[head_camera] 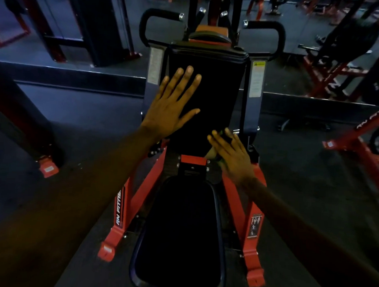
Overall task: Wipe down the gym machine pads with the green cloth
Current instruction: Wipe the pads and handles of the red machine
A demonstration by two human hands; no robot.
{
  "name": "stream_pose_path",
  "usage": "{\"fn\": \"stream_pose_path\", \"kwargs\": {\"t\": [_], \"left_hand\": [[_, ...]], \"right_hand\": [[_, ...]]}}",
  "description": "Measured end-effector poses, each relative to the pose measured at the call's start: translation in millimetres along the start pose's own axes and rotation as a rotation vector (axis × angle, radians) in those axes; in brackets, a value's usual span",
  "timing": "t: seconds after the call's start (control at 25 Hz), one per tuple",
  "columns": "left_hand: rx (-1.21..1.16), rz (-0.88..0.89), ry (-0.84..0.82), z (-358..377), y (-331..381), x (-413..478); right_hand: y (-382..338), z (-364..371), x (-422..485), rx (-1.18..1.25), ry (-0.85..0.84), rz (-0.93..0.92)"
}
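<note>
Though mostly hidden, cloth (221,132): green, seen only as slivers at the fingertips and below the palm; trapped between right hand and lower right corner of back pad.
Right hand (233,155): fingers spread, nearly straight, pressing flat on cloth; not curled round it.
Left hand (170,107): released, fingers straight and fanned, palm flat against left half of back pad, higher than right hand; holding nothing.
Back pad (220,90): black, upright, between two grey uprights (153,75); partly covered by both hands.
Seat pad (179,230): black, below back pad, nearest the camera, untouched; apart from back pad, red bracket (193,160) between.
Frame (252,252): red, flanking seat pad on both sides, feet on floor (86,116).
Handles (160,13): black, looped, above back pad, one each side; chrome-tipped bars (201,12) between them.
Stickers (257,81): one on each upright, right one with yellow strip; text too small to read.
In the way: forearms (94,182) crossing over frame and edges of seat pad.
Around: dark column (16,121) at left with red foot; red machines (355,139) at right and far back.
Count: cloth one; hands two; pads two; handles two; stickers two.
</note>
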State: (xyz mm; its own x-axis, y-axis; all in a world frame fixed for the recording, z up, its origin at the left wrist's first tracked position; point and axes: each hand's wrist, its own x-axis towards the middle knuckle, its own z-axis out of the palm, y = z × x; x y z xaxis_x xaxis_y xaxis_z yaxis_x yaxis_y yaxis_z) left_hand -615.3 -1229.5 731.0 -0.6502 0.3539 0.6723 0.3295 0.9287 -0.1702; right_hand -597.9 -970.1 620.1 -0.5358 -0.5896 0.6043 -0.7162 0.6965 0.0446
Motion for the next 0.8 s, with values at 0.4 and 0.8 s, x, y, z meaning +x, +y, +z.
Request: {"fn": "stream_pose_path", "kwargs": {"t": [0.4, 0.8], "left_hand": [[-0.042, -0.013, -0.026, -6, 4, -2], [-0.207, -0.245, -0.121, -8, 36, -65]], "right_hand": [[-29, 1, 38, 0.314, 0.222, 0.364], [-48, -2, -36, 0.511, -0.076, 0.418]]}}
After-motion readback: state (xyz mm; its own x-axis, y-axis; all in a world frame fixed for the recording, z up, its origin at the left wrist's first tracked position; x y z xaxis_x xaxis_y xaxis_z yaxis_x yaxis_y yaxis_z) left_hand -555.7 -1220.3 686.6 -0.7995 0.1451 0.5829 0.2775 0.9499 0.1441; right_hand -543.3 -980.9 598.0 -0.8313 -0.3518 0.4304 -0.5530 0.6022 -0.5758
